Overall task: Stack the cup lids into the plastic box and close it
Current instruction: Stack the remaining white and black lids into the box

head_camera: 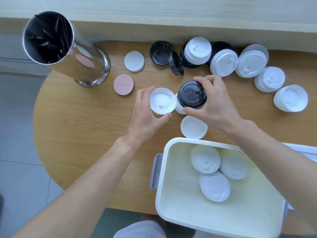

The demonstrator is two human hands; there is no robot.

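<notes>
My left hand (145, 115) grips a white cup lid (162, 101), turned underside up, above the table's middle. My right hand (216, 107) holds a stack of lids topped by a black lid (191, 94), with white ones under it. The open white plastic box (164, 186) stands at the near right; three white lid stacks (215, 185) lie inside it. One white lid (193, 127) lies flat just beyond the box rim. More white lid stacks (269, 79) and black lids (160, 53) are spread along the far edge.
A tall shiny metal cylinder (89, 66) holding dark items stands at the far left. A pink round coaster (123, 84) and a white round one (134, 61) lie beside it. The box's cover (305, 150) peeks out behind my right forearm. The round wooden table (77, 126) ends at the left.
</notes>
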